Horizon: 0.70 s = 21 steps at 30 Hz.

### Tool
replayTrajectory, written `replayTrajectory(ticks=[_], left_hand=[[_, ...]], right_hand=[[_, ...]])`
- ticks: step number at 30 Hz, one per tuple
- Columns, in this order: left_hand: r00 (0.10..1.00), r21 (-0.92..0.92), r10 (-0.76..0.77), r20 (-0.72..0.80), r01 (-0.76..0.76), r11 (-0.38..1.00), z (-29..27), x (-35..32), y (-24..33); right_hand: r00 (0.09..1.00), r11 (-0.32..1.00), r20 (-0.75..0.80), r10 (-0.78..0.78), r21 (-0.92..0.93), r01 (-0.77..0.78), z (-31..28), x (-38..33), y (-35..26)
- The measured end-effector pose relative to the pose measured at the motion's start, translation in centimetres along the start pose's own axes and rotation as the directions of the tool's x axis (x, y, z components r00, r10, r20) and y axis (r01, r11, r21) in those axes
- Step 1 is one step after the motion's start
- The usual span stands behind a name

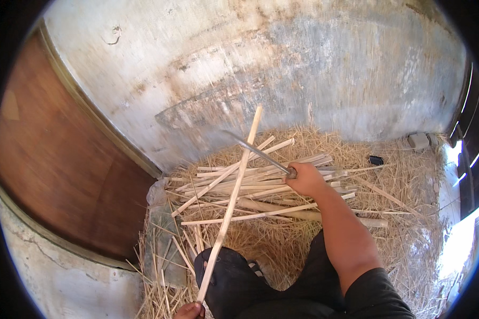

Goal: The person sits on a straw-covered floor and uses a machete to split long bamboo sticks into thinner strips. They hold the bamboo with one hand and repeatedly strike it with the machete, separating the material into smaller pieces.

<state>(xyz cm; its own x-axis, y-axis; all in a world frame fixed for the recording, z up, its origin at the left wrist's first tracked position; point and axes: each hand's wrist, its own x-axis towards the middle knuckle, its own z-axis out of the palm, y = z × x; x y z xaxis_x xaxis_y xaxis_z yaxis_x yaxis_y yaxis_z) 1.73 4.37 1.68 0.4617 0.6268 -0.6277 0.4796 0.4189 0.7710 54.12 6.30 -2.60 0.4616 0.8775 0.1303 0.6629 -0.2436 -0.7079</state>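
Note:
At the lower edge my left hand (190, 310) is closed round the near end of a long pale strip (233, 199), which looks like split bamboo. The strip slants up and away past my left knee, over a pile. My right hand (305, 178) grips a sickle-like tool (263, 152) with a thin grey metal shank. Its shank crosses the strip in this view; whether they touch I cannot tell. The tool's far end curves left and blurs against the wall. Beneath both hands' work lies a pile of similar strips (261, 187), mostly lying crosswise.
Straw and shavings (404, 186) cover the ground around my legs. A stained wall (324, 69) rises ahead, and a brown wooden door (64, 154) stands at left. A small black object (376, 160) and a grey block (419, 141) lie at far right.

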Motion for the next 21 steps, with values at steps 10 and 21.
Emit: replayTrajectory(ticks=[10, 21], left_hand=[[0.805, 0.737, 0.563, -0.187, -0.264, 0.622, 1.4, 1.6, -0.9], [0.709, 0.799, 0.671, -0.217, -0.267, 0.539, 1.6, 1.3, -1.3]], right_hand=[[0.922, 0.924, 0.170, -0.349, -0.101, 0.368, 1.9, -1.6, -0.5], [0.944, 0.968, 0.220, -0.247, 0.006, 0.252, 0.3, -1.8, -2.4]])
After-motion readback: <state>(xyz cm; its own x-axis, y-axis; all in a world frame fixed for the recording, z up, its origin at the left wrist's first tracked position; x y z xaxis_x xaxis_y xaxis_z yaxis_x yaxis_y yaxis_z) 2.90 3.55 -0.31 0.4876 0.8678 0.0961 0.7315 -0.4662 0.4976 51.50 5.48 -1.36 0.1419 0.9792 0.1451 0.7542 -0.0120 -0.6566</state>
